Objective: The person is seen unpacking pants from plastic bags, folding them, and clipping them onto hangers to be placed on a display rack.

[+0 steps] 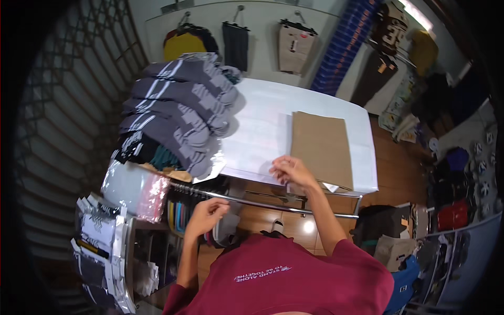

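My right hand (290, 172) hovers at the near edge of the white table (262, 115), its fingers loosely bent and apart, with nothing seen in them. Just to its right lies a folded brown garment (321, 149), flat on the table, its near edge close to the table's front. My left hand (207, 215) is lower and to the left, beside the metal rail (252, 202). Its fingers are half curled and no object shows in them. Grey socks with white stripes (173, 105) are piled in overlapping rows on the table's left side.
Clear-wrapped packs (134, 191) lie left of the rail, above a rack of packaged goods (100, 236). Clothes hang below the rail. Shorts (296, 47) and other garments hang on the far wall. A blue patterned roll (344, 44) leans there. A folding metal gate (63, 105) stands left.
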Demonstrator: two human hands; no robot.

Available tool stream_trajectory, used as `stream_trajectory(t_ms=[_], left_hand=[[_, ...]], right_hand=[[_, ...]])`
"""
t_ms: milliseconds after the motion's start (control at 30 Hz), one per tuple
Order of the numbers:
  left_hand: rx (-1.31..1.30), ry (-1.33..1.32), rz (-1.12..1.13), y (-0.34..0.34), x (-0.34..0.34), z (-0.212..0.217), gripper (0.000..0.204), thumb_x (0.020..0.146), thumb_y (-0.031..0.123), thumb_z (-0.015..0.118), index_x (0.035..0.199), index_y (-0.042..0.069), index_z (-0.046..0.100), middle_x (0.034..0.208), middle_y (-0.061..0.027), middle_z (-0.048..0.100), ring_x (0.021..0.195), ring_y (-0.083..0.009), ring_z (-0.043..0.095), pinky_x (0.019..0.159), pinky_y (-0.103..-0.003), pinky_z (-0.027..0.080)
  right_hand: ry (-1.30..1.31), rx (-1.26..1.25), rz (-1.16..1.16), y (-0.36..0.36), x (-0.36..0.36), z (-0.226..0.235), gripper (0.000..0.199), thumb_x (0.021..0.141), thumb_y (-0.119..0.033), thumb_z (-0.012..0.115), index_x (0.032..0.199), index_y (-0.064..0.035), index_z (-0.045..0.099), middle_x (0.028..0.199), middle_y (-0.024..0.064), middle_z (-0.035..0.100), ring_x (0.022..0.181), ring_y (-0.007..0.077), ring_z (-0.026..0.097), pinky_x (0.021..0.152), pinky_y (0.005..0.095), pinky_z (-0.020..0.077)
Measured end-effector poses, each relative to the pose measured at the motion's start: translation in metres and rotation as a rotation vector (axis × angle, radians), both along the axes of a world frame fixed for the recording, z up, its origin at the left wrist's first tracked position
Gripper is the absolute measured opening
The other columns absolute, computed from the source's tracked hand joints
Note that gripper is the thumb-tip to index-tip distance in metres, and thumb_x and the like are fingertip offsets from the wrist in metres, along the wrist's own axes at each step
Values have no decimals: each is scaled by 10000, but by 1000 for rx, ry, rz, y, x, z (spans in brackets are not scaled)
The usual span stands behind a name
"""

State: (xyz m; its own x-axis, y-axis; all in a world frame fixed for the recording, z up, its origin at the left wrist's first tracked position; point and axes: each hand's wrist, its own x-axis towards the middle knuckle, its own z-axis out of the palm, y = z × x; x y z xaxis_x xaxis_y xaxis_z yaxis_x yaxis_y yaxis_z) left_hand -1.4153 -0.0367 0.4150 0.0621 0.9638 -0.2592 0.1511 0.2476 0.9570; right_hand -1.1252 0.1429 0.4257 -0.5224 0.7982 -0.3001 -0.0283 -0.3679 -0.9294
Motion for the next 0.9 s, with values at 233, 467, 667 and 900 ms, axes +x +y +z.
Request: stream_trajectory(t_ms=[233,467,667,900], left_hand=[[386,169,-151,74,159,26,276,834,95,701,1085,8,631,1047,-98,651,910,-172,653,701,-268,535],[608,682,-181,95,223,5,348,776,158,741,1109,114,653,1268,-129,527,1213,-360,417,995,-429,394],[610,694,-32,113,218,-11,176,815,94,679,989,82,701,1312,-121,529,1205,-369,438,994,-438,389],[574,967,65,186,202,-16,165,820,104,651,971,108,717,1329,-112,533,1252,-354,432,1015,-471,328]], right_hand=[[-235,413,-481,99,125,-16,169,891,-200,652,940,-40,631,847,51,687,651,88,602,517,216,461],[-847,1126,-565,166,180,-27,177,849,-155,645,965,-27,684,954,96,703,891,248,642,786,362,508],[-967,1037,-366,171,202,-31,254,865,-272,622,1050,-126,717,1154,78,656,1109,286,557,946,454,428],[-1156,999,-580,139,232,-40,249,860,-296,622,1011,-130,730,1027,76,660,1034,290,561,879,476,412]])
